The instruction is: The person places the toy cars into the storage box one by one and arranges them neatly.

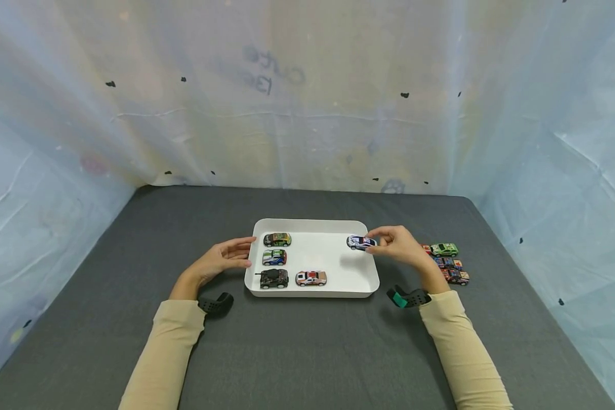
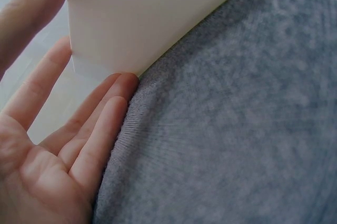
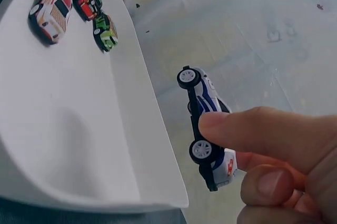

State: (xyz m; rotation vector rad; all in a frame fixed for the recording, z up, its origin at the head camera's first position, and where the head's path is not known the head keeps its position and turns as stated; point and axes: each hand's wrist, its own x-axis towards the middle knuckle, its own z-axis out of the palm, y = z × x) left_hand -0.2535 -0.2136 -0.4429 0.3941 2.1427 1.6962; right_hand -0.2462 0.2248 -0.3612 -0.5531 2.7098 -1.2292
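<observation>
In the head view my right hand (image 1: pixel 398 246) pinches a white and blue toy car (image 1: pixel 360 243) above the right end of a white tray (image 1: pixel 338 228). The right wrist view shows thumb and fingers on the sides of that car (image 3: pixel 208 124), its wheels in sight. My left hand (image 1: pixel 222 261) touches the tray's left side with fingers fairly straight; in the left wrist view the fingertips (image 2: pixel 124 84) meet the tray's outer wall (image 2: pixel 137 19). Inside the tray stand a yellow-green car (image 1: pixel 277 240), a blue-green car (image 1: pixel 274 257), a black tank-like vehicle (image 1: pixel 274 278) and a white-orange car (image 1: pixel 311 278).
Right of the tray, partly behind the right forearm, several toy cars sit together, among them a green car (image 1: pixel 444 249) and a dark red car (image 1: pixel 456 277). Dark grey cloth (image 1: pixel 307 347) covers the table. Pale plastic sheeting (image 1: pixel 307 114) hangs behind and at both sides.
</observation>
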